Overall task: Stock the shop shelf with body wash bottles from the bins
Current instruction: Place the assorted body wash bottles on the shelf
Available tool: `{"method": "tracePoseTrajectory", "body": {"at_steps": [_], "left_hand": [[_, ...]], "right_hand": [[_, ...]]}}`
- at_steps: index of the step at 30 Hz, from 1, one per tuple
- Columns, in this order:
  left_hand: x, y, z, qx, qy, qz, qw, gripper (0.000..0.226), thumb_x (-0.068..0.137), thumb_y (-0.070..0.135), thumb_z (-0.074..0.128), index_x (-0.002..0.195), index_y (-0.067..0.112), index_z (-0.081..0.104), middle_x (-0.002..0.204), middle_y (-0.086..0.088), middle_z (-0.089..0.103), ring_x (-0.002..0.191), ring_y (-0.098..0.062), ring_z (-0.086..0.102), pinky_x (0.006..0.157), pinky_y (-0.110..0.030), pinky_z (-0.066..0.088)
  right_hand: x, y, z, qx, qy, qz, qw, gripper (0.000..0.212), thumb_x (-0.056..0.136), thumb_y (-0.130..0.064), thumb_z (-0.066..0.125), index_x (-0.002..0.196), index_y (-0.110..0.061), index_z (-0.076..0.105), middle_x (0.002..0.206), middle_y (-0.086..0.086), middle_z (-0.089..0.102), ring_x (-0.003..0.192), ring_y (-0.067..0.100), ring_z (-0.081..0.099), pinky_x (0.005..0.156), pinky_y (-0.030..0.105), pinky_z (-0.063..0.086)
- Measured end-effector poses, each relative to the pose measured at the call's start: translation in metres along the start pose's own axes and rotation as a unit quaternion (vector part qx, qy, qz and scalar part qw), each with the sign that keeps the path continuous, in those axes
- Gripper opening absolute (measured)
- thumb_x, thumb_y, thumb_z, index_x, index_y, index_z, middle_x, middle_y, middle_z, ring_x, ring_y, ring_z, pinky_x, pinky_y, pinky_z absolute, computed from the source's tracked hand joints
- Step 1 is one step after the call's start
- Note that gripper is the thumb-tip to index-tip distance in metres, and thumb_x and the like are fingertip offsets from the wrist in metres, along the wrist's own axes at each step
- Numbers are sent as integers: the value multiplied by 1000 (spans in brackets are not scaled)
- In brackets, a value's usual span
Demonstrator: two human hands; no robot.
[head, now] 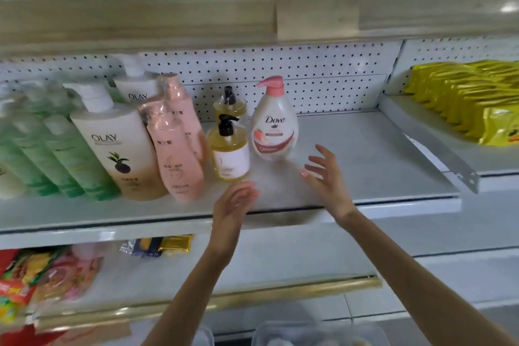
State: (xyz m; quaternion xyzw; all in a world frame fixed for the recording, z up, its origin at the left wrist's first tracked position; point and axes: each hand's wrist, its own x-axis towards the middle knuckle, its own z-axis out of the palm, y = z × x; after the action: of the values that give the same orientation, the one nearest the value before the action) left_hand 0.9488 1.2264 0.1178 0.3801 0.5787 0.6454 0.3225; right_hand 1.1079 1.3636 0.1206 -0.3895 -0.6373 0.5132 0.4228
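At the bottom edge, clear bins (pixel 320 331) are cut off and too blurred to read their contents. Mid-frame, the left hand (pixel 234 205) and right hand (pixel 327 177) hover over the shelf (pixel 379 154), fingers loose, grasping nothing. Just beyond stands one Dove bottle (pixel 274 126). To its left are two amber pump bottles (pixel 230 152), two pink bottles (pixel 177 154) and two Olay bottles (pixel 118 149). The green bottles (pixel 64 154) at far left are too smeared to count.

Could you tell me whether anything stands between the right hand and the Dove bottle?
Nothing visible does: only bare shelf lies between the open right hand and the Dove bottle.
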Motion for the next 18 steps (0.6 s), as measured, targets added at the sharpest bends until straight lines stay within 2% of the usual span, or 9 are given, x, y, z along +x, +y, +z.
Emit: {"method": "tracePoseTrajectory", "body": {"at_steps": [4,8,10,13,16,17,18], "left_hand": [[-67,-34,11,6,-49,-10,999,20,82,11,66,101,5,68,102,-11,69,97,-20,65,86,-24,51],[-120,-111,26,27,-26,-144,989,20,84,-1,65,103,2,65,93,-5,69,86,-4,65,76,-14,48],[-151,-161,27,67,-10,-217,974,20,84,1,66,103,9,64,95,1,67,84,-1,64,74,-15,46],[-195,-224,19,115,30,-311,943,24,87,6,66,108,14,60,104,0,64,102,-19,62,79,-18,47],[-232,-264,4,159,71,-373,912,35,86,11,69,117,14,53,106,3,58,103,-21,58,76,-11,44],[-243,-276,-2,178,71,-392,900,46,82,21,73,122,13,51,109,1,57,105,-21,57,80,-15,45],[-251,-288,-8,194,71,-412,887,59,76,32,73,126,14,48,114,-1,56,107,-21,57,87,-23,45]], "right_hand": [[-91,16,-36,-14,-48,-4,999,54,86,-3,65,130,-24,43,117,4,57,99,13,64,84,17,50],[-158,93,-65,-67,-66,105,990,48,83,-5,68,116,-34,50,109,1,60,89,5,66,78,17,52],[-194,147,-74,-90,-68,184,976,48,81,-7,70,113,-37,51,109,1,60,85,1,65,75,16,51],[-241,218,-82,-90,-66,280,954,40,81,-1,69,111,-23,54,116,11,59,86,13,62,74,17,52],[-274,275,-82,-91,-67,326,938,41,81,2,69,105,-30,56,109,6,59,89,20,58,86,37,53],[-280,291,-82,-101,-70,333,935,44,80,0,71,104,-33,56,103,1,57,88,18,56,87,37,52],[-285,306,-80,-113,-78,339,931,45,80,-1,71,106,-35,55,97,-2,54,85,14,55,85,28,50]]}}
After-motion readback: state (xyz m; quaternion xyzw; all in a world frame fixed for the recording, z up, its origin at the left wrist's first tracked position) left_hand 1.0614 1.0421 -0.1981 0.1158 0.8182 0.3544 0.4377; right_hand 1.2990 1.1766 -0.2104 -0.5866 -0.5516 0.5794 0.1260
